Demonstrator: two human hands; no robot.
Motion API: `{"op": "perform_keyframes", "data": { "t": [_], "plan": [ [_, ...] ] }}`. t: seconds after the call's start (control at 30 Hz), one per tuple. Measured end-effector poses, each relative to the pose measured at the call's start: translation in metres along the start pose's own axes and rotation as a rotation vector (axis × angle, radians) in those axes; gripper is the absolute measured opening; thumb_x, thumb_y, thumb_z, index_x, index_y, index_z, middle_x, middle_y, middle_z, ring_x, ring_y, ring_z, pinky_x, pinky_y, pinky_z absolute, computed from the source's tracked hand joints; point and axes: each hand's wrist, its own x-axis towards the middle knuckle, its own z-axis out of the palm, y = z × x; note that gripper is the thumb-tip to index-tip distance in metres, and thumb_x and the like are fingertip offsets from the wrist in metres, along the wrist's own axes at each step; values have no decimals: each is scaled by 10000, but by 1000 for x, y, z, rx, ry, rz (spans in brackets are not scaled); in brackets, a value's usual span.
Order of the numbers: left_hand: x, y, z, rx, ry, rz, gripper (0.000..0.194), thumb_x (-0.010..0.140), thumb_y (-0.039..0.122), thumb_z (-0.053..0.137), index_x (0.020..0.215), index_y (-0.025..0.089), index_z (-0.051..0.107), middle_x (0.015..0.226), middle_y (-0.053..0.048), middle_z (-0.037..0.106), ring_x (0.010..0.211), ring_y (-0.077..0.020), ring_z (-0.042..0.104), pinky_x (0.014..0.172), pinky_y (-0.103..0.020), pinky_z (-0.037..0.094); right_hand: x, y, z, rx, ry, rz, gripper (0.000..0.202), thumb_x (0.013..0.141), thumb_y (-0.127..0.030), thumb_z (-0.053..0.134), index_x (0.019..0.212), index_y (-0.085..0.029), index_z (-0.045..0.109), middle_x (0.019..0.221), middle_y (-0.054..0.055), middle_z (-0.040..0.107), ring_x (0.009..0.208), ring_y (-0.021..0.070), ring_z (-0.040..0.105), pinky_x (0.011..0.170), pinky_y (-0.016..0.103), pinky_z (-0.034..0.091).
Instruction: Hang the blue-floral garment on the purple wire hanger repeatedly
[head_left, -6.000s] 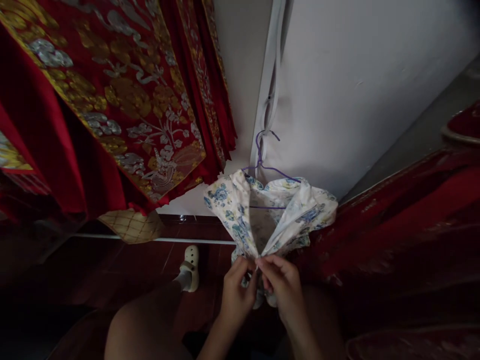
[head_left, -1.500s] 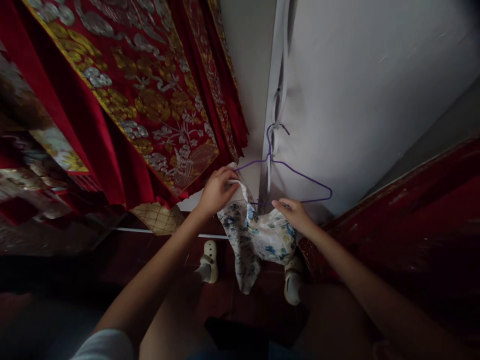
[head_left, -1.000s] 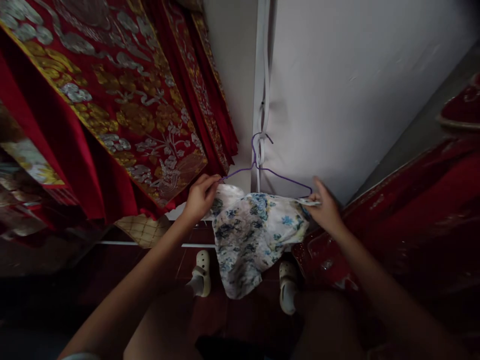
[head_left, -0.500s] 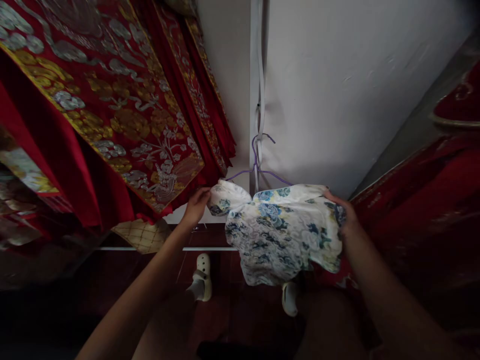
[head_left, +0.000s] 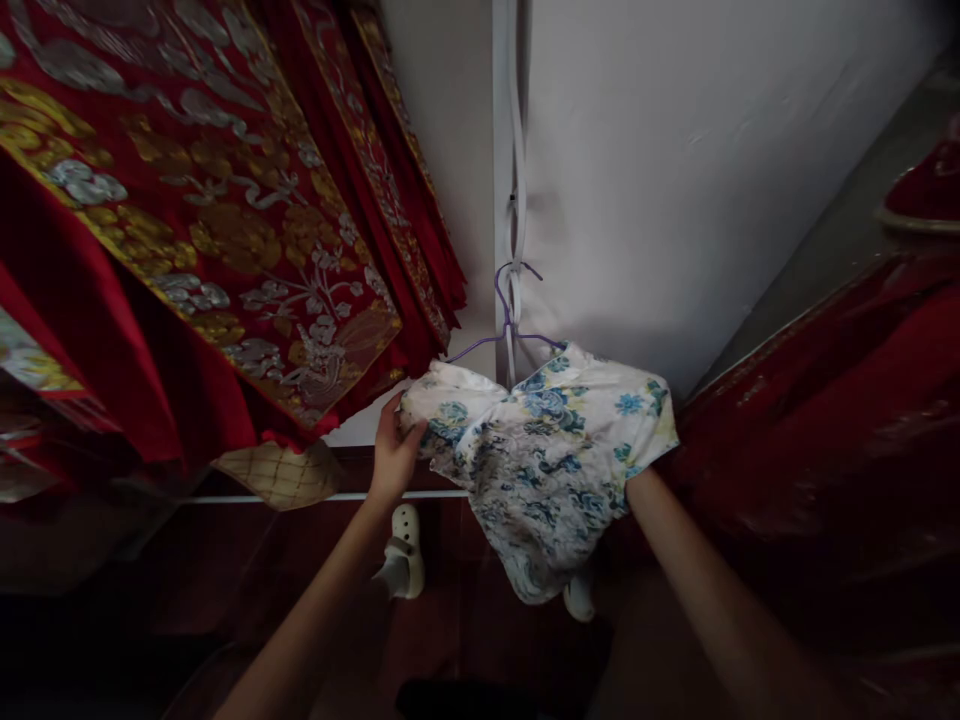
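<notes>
A white shirt (head_left: 547,460) with blue and yellow flowers hangs on a purple hanger (head_left: 504,300) in front of the wall. The hanger's hook is up by a white cable. My left hand (head_left: 394,455) grips the shirt's left sleeve edge between thumb and fingers. On the other side, my right hand is hidden under the right sleeve; only the wrist (head_left: 646,490) and forearm come out of the sleeve opening. The hanger's right arm goes in at the shirt's neckline. The lower hem hangs loose above the floor.
Red cloth with gold and silver embroidery (head_left: 285,260) hangs at the left. Dark red shiny fabric (head_left: 825,400) stands at the right. The white cable (head_left: 517,130) runs down the pale wall (head_left: 637,180). Below are dark red floor tiles (head_left: 435,640) and a cream clog (head_left: 407,550) on my foot.
My right hand has gone from the outer edge of the right sleeve to inside it, and the right shoulder has risen. My left hand has moved slightly down and left with its sleeve.
</notes>
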Motion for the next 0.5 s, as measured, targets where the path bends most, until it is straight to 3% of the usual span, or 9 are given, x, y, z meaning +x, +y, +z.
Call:
{"op": "perform_keyframes", "data": {
  "t": [0.1, 0.2, 0.27, 0.37, 0.5],
  "plan": [
    [-19, 4, 0, 77, 16, 65, 727, 769, 372, 735, 1399, 188, 422, 1336, -152, 573, 1260, -297, 547, 1102, -471, 408, -7, 9, 1, 184, 15, 77, 556, 984, -565, 271, 1065, -178, 662, 1051, 78, 686, 1002, 214, 662, 915, 433, 542],
    [-32, 13, 4, 153, 108, 114, 658, 798, 334, 700, 1386, 218, 430, 1351, -134, 540, 1286, -289, 513, 1102, -451, 413, -11, -1, 3, 301, 71, -7, 395, 835, -547, 544, 966, -191, 655, 982, 36, 691, 1043, 213, 655, 950, 372, 524],
    [-34, 23, 7, 184, 152, 126, 653, 793, 295, 692, 1384, 234, 420, 1343, -123, 530, 1272, -278, 513, 1091, -432, 421, -10, -17, 11, 241, 66, -122, 285, 774, -444, 652, 926, -203, 640, 985, 20, 687, 1075, 209, 644, 947, 342, 521],
    [-26, 37, 8, 236, 166, 136, 668, 753, 244, 701, 1359, 230, 420, 1313, -110, 530, 1222, -265, 530, 1078, -417, 422, -7, -48, 32, 217, 18, -229, 228, 793, -419, 657, 908, -223, 635, 1013, 26, 686, 1098, 213, 637, 937, 342, 528],
    [-7, 39, 5, 431, 73, 106, 645, 652, 195, 745, 1235, 192, 468, 1166, -96, 572, 1098, -279, 569, 999, -448, 463, -29, -81, 55, 184, -123, -268, 261, 845, -455, 623, 982, -236, 654, 1051, 45, 689, 1088, 216, 643, 907, 356, 546]
  ]
}}
